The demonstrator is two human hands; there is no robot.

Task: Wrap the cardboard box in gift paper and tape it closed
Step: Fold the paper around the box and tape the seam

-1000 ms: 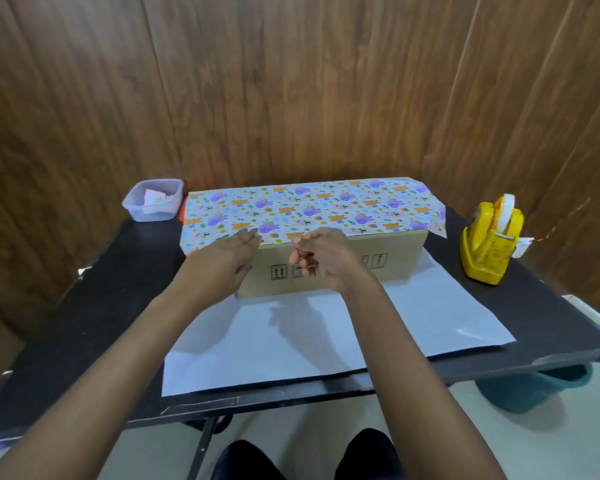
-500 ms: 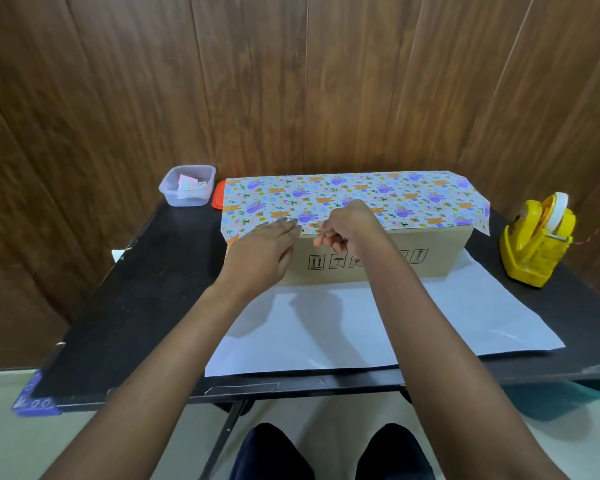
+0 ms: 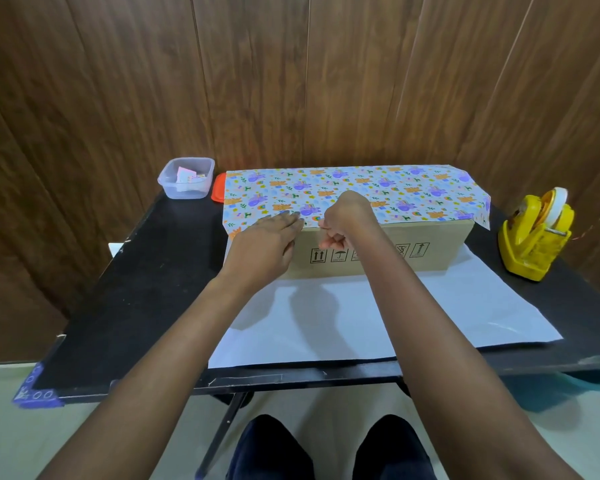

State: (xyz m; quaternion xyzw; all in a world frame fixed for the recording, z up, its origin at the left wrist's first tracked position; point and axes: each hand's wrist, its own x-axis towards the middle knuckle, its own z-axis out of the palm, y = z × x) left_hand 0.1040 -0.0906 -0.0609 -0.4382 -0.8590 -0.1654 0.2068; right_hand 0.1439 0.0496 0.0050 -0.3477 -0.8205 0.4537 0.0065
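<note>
A long cardboard box (image 3: 430, 244) lies on the black table (image 3: 146, 292). Patterned gift paper (image 3: 395, 192) is folded over its top, and the paper's white underside (image 3: 413, 317) is spread out in front of it. My left hand (image 3: 264, 244) lies flat with fingers apart, pressing the paper's edge at the box's front top corner, left of centre. My right hand (image 3: 343, 220) is beside it, fingers curled against that same edge. I cannot make out anything between those fingers.
A yellow tape dispenser (image 3: 534, 233) stands at the right end of the table. A clear plastic tub (image 3: 186, 178) with paper scraps and an orange lid (image 3: 218, 188) sit at the back left. A wooden wall rises close behind. My knees show below the table's front edge.
Both hands stay at the box's front top edge, with the right hand slightly higher on the paper edge. The view has shifted, so the box sits further right in the frame.
</note>
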